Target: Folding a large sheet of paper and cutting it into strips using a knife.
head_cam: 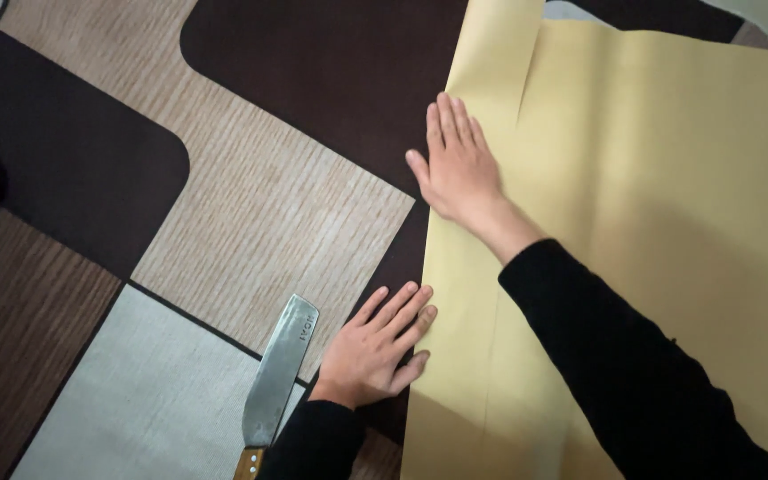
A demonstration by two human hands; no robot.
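Both hands flat on the tan paper sheet point(651, 231), pressing its left folded edge on the patterned floor point(251, 204).

Right hand point(457, 164) reaches far up the edge, fingers together. Left hand point(375, 347) near, fingers slightly spread, holding nothing. To crease well: even pressure, slide along the edge. Wide blade point(277, 373) lies just left.

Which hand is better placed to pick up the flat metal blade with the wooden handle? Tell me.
Left, probably. The left hand lies flat at the edge of the yellow-brown paper sheet, right beside the flat metal blade with the wooden handle. The right hand presses the paper farther up, away from it.
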